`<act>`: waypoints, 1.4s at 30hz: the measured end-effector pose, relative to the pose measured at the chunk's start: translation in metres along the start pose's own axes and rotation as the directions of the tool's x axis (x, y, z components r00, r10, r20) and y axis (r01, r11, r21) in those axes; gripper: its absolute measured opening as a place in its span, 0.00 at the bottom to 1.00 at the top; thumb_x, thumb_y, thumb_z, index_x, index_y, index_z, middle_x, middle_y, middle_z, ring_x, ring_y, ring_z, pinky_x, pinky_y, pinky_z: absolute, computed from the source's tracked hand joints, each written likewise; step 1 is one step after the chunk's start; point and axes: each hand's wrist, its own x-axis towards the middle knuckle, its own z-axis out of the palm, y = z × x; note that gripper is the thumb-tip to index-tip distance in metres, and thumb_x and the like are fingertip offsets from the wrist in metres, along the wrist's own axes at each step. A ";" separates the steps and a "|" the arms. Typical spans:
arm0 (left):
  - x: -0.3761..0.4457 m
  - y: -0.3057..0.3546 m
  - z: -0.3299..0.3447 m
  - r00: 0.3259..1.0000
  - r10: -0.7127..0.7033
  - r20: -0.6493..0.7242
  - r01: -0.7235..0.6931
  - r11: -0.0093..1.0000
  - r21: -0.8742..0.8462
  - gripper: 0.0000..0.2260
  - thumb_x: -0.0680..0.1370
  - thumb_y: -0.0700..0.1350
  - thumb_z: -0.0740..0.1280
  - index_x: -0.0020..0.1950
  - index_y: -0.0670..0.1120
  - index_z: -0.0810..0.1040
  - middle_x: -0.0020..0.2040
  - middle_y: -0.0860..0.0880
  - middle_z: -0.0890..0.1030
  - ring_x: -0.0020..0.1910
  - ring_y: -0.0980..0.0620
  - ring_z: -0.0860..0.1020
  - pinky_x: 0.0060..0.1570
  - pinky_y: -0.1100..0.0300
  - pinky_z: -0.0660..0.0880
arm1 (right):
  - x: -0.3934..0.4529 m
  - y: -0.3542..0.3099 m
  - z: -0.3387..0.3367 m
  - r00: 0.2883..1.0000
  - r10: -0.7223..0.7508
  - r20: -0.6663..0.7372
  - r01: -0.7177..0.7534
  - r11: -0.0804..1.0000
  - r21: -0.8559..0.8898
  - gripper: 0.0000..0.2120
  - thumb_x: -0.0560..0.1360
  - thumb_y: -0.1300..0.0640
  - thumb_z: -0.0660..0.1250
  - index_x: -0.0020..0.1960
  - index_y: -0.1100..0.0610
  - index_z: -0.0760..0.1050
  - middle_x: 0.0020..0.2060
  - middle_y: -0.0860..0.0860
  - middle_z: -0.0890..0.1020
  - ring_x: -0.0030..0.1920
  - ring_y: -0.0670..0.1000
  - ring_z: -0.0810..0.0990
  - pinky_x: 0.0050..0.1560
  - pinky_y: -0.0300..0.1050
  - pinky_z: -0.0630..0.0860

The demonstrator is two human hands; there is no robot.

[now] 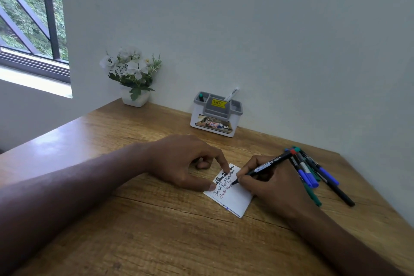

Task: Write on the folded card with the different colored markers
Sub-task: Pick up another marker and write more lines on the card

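While the left hand [179, 161] pins the small white folded card [231, 192] flat on the wooden desk [156, 231] with forefinger and thumb, the right hand [266, 184] pinches a black-barrelled marker with a red end [266, 167], tip touching the card below lines of black and red writing. Just right of that hand lies a loose cluster of blue, green and black markers [313, 177]. Against the wall stand a grey-and-white plastic pen holder [216, 114] and a white pot of white flowers [133, 76].
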 end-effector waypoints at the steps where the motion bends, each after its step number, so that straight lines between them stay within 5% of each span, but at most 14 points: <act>1: 0.000 0.000 0.000 1.000 -0.001 -0.003 0.001 1.000 -0.002 0.20 0.78 0.64 0.71 0.70 0.65 0.75 0.40 0.55 0.75 0.39 0.54 0.74 0.38 0.51 0.71 | 0.000 0.000 0.000 1.000 0.006 -0.002 -0.006 1.000 0.000 0.03 0.73 0.55 0.76 0.41 0.50 0.85 0.40 0.38 0.87 0.45 0.37 0.84 0.40 0.36 0.83; 23: -0.001 -0.001 0.001 1.000 0.001 0.001 -0.001 1.000 0.015 0.20 0.79 0.64 0.71 0.70 0.65 0.75 0.40 0.54 0.75 0.39 0.55 0.74 0.39 0.49 0.72 | 0.002 0.001 -0.003 0.994 0.103 -0.034 -0.100 0.993 0.064 0.04 0.75 0.54 0.76 0.42 0.48 0.86 0.38 0.39 0.87 0.39 0.36 0.84 0.36 0.32 0.78; 42: 0.000 -0.002 0.002 1.000 0.000 -0.011 0.000 1.000 0.011 0.20 0.78 0.65 0.71 0.69 0.65 0.75 0.40 0.54 0.75 0.39 0.54 0.75 0.39 0.50 0.72 | 0.005 0.005 -0.003 0.991 0.126 -0.051 -0.123 0.990 0.066 0.03 0.75 0.54 0.75 0.42 0.49 0.86 0.40 0.42 0.88 0.45 0.42 0.85 0.40 0.35 0.78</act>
